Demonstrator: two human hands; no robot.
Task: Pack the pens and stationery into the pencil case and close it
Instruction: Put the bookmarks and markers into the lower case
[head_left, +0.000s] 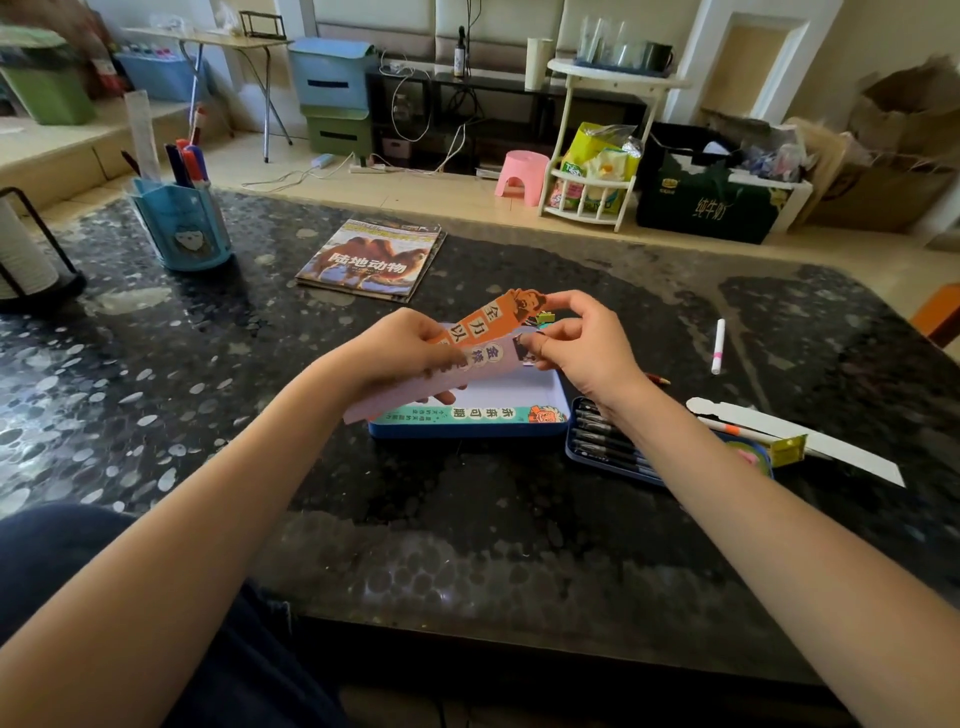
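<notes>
My left hand (400, 345) and my right hand (587, 343) together hold two paper bookmarks above the table: an orange bookmark (488, 314) and a pale pink bookmark (431, 387). Under them lies an open blue tin tray (519, 428) with a green bookmark along its near side. To its right sits the other half of the pencil case (602, 441), holding several dark pens. Farther right on the table lie a white pen (718, 345), a white card strip (810, 441) with an orange-banded pen and a small yellow-green box (787, 449). A red pencil tip (658, 380) shows behind my right wrist.
The dark speckled table (467, 519) also holds a picture book (371, 260), a blue pen holder (182, 228) with markers and a ruler at the left, and a black paper-roll stand (31, 254) at the far left edge. Furniture and boxes stand on the floor beyond.
</notes>
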